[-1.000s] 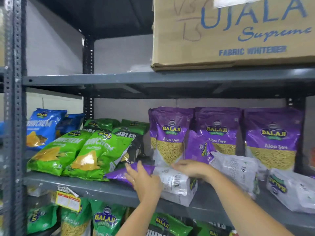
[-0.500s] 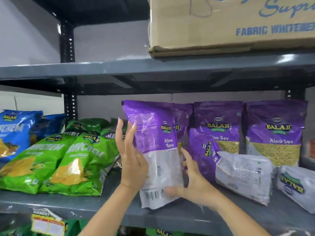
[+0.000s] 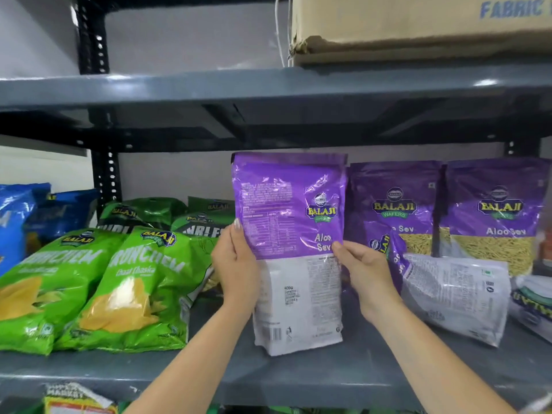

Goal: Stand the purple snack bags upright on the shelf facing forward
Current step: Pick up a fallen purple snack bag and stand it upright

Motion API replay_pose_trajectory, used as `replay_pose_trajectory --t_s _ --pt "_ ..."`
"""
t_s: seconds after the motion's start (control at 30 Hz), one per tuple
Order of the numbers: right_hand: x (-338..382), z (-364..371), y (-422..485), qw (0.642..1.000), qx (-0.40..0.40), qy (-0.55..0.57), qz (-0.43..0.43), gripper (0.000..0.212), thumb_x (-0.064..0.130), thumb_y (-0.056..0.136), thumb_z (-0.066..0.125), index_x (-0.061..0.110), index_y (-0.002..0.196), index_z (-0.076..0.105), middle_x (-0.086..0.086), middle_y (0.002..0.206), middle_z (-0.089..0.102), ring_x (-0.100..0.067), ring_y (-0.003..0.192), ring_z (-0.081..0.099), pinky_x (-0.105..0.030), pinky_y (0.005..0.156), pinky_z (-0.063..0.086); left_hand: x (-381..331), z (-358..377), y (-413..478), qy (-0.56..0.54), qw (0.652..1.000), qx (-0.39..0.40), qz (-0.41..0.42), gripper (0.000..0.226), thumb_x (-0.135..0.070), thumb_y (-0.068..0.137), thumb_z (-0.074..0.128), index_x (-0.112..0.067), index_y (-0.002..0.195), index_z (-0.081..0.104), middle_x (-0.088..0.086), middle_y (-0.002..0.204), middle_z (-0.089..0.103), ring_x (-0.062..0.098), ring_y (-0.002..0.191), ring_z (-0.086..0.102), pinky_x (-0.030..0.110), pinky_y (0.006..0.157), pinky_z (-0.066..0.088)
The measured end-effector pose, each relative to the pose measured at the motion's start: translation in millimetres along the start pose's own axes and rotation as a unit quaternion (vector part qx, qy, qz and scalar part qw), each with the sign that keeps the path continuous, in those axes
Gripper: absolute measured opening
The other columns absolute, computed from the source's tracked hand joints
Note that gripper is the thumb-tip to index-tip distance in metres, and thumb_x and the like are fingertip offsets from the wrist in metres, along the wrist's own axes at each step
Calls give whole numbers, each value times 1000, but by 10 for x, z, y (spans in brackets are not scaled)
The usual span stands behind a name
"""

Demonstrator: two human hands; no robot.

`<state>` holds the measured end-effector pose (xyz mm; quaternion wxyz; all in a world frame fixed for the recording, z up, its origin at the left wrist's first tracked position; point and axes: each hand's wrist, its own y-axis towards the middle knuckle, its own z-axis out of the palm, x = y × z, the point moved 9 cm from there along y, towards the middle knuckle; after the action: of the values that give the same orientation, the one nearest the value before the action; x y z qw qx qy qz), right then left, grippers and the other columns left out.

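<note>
A: What has changed on the grey metal shelf (image 3: 298, 380)?

B: The glossy purple-and-white plastic snack bag (image 3: 294, 249), seen lying flat at the shelf's front edge a second ago, has been lifted and stood on end. It is now held upright at the centre of the frame, with its bottom edge apparently resting on the shelf.

A: How is it gripped?

B: It is grasped by both sides. The left hand (image 3: 236, 264) is wrapped around the left edge, and the right hand (image 3: 363, 267) is closed on the right edge at about mid-height.

A: Is it facing forward?

B: Not fully, it would seem. Small printed panels and a barcode are shown toward the camera, with the logo pushed to the right, so a further turn is probably needed.

A: And the rest of the task?

B: Two upright purple snack bags (image 3: 442, 216) are already stood against the back wall at centre right. One tipped purple-and-white bag (image 3: 448, 291) is left leaning below them at lower right, and another is cut off by the right edge. The green crinkled chip bags (image 3: 104, 288) at lower left are not involved.
</note>
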<state>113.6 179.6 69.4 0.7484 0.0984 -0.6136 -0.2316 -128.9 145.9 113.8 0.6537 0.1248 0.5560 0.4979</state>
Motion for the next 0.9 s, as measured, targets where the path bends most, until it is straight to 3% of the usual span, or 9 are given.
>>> replay_pose_trajectory --t_s 0.17,0.3,0.4,0.47,0.57,0.63,0.73,0.83,0.9 --pt "-30 -48 -32 1000 18 10 -14 16 23 88 63 17 98 75 0 96 78 -18 90 68 -29 75 50 239 62 -79 -6 1000 16 -23 33 -29 102 36 -12 78 51 -5 69 52 -3 59 44 24 61 37" --pt "-203 135 -36 986 94 69 119 59 63 91 34 20 102 72 1 95 76 -14 85 67 -35 84 50 205 -7 -410 91 995 29 20 55 -49 89 48 -14 132 41 4 137 44 6 127 40 20 108 31" --pt "-226 129 -43 979 72 91 165 60 63 93 25 19 76 63 9 52 63 -4 44 56 -27 57 41 -93 -57 -633 267 953 6 144 36 -36 83 56 -16 112 51 6 127 42 21 122 37 36 105 25" --pt "-199 99 -68 983 52 74 159 57 59 94 29 19 70 63 8 49 63 -5 42 54 -29 59 43 -167 37 -779 312 930 60 186 23 -33 82 55 -22 101 53 -6 111 49 21 109 47 38 94 29" --pt "-62 41 -134 991 21 -35 129 48 45 98 37 15 84 71 -14 92 77 -23 69 65 -40 74 52 -47 130 -881 311 928 155 134 33 -43 81 53 -28 110 50 -16 109 48 11 108 48 30 90 33" --pt "76 -2 -157 995 5 -58 78 37 28 100 40 15 84 71 -18 82 75 -35 65 63 -36 63 53 -8 121 -863 271 944 173 77 41 -50 80 50 -29 115 50 -17 115 50 4 111 49 30 93 36" --pt "160 71 -190 997 52 -48 -11 20 7 94 52 6 89 72 -5 52 64 -15 47 57 -22 45 48 156 140 -767 156 964 204 -68 52 -67 78 43 -29 112 54 -19 109 62 5 109 56 28 96 44" --pt "151 129 -237 989 75 -98 -82 10 7 83 68 11 92 73 -3 58 64 -9 51 57 -25 55 47 263 132 -663 142 962 207 -108 66 -80 77 36 -21 99 60 7 111 62 30 115 55 44 100 45" --pt "219 119 -231 980 63 -147 -121 22 15 77 76 19 98 73 3 75 69 -9 66 62 -23 67 48 187 124 -694 133 962 206 -120 68 -75 69 47 -24 113 53 3 114 59 24 114 57 42 98 46"
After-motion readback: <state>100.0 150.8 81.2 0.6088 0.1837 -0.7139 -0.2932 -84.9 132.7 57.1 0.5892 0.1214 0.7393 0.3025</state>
